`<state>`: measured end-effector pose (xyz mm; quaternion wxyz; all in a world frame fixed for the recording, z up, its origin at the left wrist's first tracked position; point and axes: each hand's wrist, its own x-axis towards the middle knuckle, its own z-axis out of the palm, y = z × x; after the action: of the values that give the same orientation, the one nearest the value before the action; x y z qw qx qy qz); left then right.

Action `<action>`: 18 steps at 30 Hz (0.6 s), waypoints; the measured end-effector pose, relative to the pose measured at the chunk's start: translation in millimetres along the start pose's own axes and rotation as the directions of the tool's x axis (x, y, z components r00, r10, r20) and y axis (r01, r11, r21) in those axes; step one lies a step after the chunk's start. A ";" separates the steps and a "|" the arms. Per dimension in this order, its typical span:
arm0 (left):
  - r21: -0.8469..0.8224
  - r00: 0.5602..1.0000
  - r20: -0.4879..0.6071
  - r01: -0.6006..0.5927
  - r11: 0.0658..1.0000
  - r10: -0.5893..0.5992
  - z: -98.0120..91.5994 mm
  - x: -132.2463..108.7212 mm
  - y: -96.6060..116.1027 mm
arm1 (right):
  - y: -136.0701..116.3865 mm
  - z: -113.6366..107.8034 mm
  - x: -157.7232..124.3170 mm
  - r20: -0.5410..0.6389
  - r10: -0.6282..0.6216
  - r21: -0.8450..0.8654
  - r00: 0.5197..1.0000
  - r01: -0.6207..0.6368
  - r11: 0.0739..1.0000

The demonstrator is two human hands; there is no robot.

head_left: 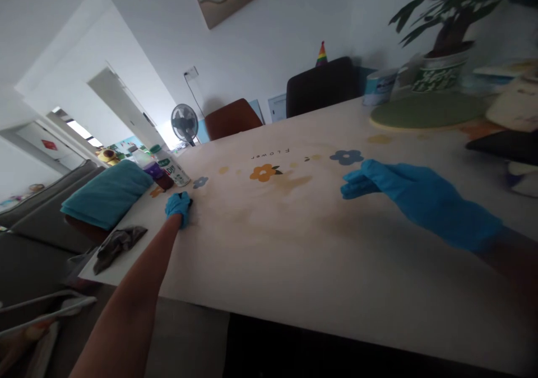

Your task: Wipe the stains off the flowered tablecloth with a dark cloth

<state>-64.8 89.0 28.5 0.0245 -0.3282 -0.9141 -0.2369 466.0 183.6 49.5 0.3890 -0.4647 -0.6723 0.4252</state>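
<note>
My left hand (178,205), in a blue glove, presses down on the far left part of the table. Its fingers are closed round a small dark thing, mostly hidden, with only a black edge showing. My right hand (395,185), also gloved in blue, hovers over the right side with its fingers stretched out and nothing in them. Between the hands, the pale flower-printed tabletop (269,266) carries brownish smears (290,182). Beyond my left hand stand a white bottle with a green cap (174,168) and a bottle of dark liquid with a purple label (158,173).
A crumpled dark cloth (117,246) lies at the table's left corner. A teal towel (109,193) drapes over a chair. At the back right are a green round mat (428,111), a tin (379,87) and a potted plant (443,67). Chairs line the far edge.
</note>
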 end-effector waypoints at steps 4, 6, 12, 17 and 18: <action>0.005 0.988 0.106 -0.111 0.994 0.110 22.3 10.8 34.2 | -3.7 1.0 0.5 -0.001 0.025 -0.021 1.000 -0.025 0.999; -0.028 0.964 0.161 -0.209 0.978 0.211 40.9 5.8 63.8 | -4.2 1.5 1.1 0.003 0.034 -0.032 0.999 -0.034 0.999; -0.245 0.834 0.257 -0.431 0.868 0.487 99.5 -31.7 162.3 | 3.3 0.5 4.6 -0.017 0.057 -0.018 0.998 -0.057 0.998; -0.439 0.820 0.240 -0.386 0.812 0.520 105.6 -47.1 186.2 | 5.5 -8.6 7.2 -0.043 0.076 0.109 0.996 -0.071 0.991; -0.480 0.832 0.222 -0.361 0.800 0.509 102.2 -47.0 183.9 | 4.0 -10.5 7.5 -0.045 0.069 0.128 0.997 -0.063 0.990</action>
<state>95.7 230.9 5.1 -0.1499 -0.5652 -0.7297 -0.3545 474.9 193.8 50.3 0.4201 -0.4714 -0.6183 0.4680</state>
